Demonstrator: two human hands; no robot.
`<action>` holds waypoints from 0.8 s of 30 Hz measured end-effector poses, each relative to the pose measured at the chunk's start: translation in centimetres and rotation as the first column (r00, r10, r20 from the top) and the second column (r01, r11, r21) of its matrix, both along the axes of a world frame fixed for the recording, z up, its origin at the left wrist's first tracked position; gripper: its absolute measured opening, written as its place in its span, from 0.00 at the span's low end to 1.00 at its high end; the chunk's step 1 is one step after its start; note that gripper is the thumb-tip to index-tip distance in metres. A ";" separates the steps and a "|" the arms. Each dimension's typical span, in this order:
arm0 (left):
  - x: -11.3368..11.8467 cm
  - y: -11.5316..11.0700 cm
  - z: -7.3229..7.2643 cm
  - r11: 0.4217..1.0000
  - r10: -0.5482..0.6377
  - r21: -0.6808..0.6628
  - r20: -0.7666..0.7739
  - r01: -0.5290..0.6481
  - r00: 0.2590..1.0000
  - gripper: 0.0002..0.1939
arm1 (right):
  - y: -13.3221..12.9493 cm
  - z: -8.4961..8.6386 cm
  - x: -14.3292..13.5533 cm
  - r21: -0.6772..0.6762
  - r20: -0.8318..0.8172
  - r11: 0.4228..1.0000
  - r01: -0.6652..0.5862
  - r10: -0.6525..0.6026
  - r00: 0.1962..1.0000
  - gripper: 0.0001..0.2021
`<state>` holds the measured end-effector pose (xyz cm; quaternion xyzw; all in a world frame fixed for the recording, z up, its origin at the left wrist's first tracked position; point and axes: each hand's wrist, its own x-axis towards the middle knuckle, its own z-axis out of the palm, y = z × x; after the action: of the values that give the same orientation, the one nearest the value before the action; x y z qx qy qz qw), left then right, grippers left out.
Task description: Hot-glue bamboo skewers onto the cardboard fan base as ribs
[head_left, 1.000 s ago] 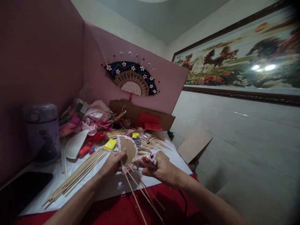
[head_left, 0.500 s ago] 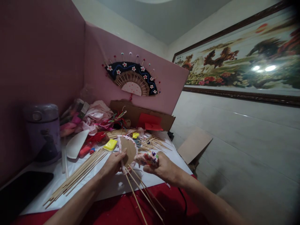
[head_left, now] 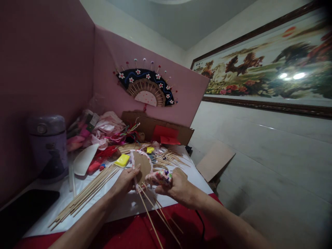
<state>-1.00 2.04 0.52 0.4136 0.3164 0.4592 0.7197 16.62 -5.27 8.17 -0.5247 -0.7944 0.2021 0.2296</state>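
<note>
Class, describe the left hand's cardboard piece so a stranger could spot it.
Find the pink board; below its dark fan, the left hand grips the cardboard piece. Unlike the bare-edged cardboard strip behind, it has a curved side and pale, patterned edging.

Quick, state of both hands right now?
Left hand: closed, gripping the edge of the cardboard piece.
Right hand: closed, holding the patterned tool.

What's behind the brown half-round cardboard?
Beyond the brown half-round cardboard, thin wooden sticks and a white sheet show. It hides what's directly behind, including some fingertips of the left hand.
</note>
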 end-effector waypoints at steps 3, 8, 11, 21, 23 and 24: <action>0.0 -0.1 0.1 1.000 -0.006 0.018 -0.012 0.007 1.000 0.20 | 0.1 -0.1 0.0 0.003 -0.004 1.000 -0.010 0.010 1.000 0.11; 0.0 -0.3 0.2 1.000 -0.007 0.023 -0.018 0.008 1.000 0.20 | 0.2 -0.7 0.5 -0.024 -0.004 0.998 0.056 -0.056 0.998 0.11; 0.0 -0.3 0.3 1.000 0.005 0.022 -0.015 -0.005 1.000 0.19 | 0.2 -0.7 0.6 -0.051 -0.005 0.997 0.062 -0.063 0.998 0.12; -0.1 -0.4 0.4 0.999 0.009 0.034 -0.025 -0.008 1.000 0.20 | -0.2 -0.2 0.1 -0.044 -0.043 0.999 0.005 -0.007 0.999 0.11; -0.1 -0.5 0.4 0.999 0.009 0.035 -0.023 -0.008 1.000 0.20 | -0.2 0.0 0.2 -0.036 -0.032 0.999 -0.010 0.009 0.999 0.12; -0.1 -0.5 0.4 0.999 0.008 0.035 -0.021 -0.007 1.000 0.20 | -0.2 0.0 0.2 -0.030 -0.021 0.999 -0.011 0.010 1.000 0.13</action>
<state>-1.08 1.59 0.92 0.4296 0.3175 0.4630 0.7074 16.83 -5.46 8.20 -0.5220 -0.7915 0.2208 0.2287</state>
